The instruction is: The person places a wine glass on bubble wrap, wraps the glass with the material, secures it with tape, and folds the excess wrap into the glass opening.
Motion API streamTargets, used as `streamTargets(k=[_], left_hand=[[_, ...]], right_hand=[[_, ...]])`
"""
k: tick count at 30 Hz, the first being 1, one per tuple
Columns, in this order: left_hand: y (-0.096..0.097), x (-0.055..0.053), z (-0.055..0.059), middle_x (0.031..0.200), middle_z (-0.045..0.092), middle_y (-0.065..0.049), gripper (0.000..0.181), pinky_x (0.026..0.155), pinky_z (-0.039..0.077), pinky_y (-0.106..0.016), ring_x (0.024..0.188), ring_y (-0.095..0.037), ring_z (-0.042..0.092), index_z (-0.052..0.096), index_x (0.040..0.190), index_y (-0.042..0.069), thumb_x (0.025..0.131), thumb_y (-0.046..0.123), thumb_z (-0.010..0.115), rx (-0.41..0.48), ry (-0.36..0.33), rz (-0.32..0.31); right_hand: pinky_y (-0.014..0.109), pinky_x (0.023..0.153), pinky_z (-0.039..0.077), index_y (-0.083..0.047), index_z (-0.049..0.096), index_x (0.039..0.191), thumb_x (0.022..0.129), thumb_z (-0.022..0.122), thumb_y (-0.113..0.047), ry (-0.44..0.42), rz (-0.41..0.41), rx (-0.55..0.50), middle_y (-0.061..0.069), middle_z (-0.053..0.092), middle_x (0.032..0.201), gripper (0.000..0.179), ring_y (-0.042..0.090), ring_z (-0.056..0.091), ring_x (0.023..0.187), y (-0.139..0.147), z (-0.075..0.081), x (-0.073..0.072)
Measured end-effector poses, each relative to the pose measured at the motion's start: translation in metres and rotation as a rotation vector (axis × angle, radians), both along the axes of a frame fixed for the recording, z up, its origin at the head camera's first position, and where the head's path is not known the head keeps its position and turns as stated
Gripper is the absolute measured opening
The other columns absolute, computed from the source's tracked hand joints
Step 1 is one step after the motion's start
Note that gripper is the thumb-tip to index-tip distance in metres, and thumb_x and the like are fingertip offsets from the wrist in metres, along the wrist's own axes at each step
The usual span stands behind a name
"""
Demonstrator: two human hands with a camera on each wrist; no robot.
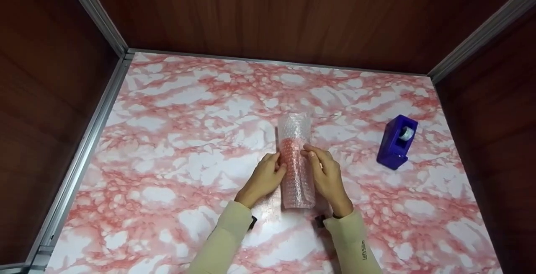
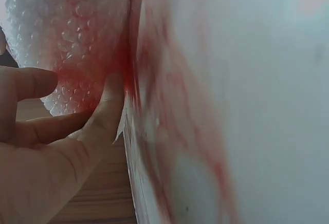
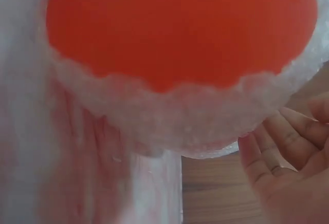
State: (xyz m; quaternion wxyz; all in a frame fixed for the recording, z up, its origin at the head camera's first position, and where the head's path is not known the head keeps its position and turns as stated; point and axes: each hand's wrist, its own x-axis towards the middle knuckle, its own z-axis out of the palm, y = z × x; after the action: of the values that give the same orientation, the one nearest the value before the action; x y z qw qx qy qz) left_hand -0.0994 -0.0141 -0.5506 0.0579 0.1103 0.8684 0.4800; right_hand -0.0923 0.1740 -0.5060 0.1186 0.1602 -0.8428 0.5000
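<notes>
A roll of bubble wrap [image 1: 297, 182] lies lengthwise in front of me, wound around a red object whose colour shows through the layers. At the near end its smooth, round red face [image 3: 180, 34] fills much of the right wrist view, ringed by the wrap's edge. My left hand [image 1: 264, 177] holds the roll's left side, thumb on the bubbles and fingers low by the table in the left wrist view. On the opposite side my right hand [image 1: 327, 171] grips the wrap, with index finger and thumb close together on its upper surface.
A purple tape dispenser [image 1: 391, 144] with a roll of clear tape [image 1: 405, 133] stands to the right. The table [image 1: 188, 140] has a red and white marbled top. Dark wood panels [image 1: 272, 18] with metal edging enclose its back and sides.
</notes>
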Motion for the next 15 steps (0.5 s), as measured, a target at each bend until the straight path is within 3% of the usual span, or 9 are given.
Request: streamTargets(k=[3,9,15], left_hand=[[-0.001,0.001,0.004,0.117,0.058,-0.017,0.048,0.086,0.050,-0.038,0.095,-0.023,0.059,0.050,0.139,-0.010,0.102,0.021,0.054,-0.058,0.039,0.006],[-0.006,-0.002,0.024,0.132,0.055,-0.015,0.051,0.093,0.049,-0.039,0.108,-0.026,0.060,0.049,0.146,0.001,0.100,0.023,0.059,-0.125,0.123,0.016],[-0.005,-0.017,0.039,0.141,0.047,-0.013,0.051,0.099,0.045,-0.039,0.118,-0.025,0.055,0.050,0.147,0.010,0.101,0.029,0.062,-0.065,0.202,-0.088]], right_hand=[[0.038,0.089,0.049,-0.001,0.067,0.125,0.104,0.054,-0.007,0.099,-0.002,0.099,0.002,0.073,0.110,0.026,0.021,0.062,0.105,0.006,-0.016,-0.007],[0.043,0.089,0.049,-0.001,0.068,0.121,0.101,0.057,-0.004,0.175,0.003,0.159,0.003,0.073,0.110,0.023,0.025,0.062,0.101,0.005,-0.016,-0.008],[0.046,0.086,0.050,0.001,0.062,0.128,0.102,0.055,-0.003,0.162,0.004,0.174,0.005,0.073,0.111,0.027,0.027,0.062,0.102,0.002,-0.015,-0.007]])
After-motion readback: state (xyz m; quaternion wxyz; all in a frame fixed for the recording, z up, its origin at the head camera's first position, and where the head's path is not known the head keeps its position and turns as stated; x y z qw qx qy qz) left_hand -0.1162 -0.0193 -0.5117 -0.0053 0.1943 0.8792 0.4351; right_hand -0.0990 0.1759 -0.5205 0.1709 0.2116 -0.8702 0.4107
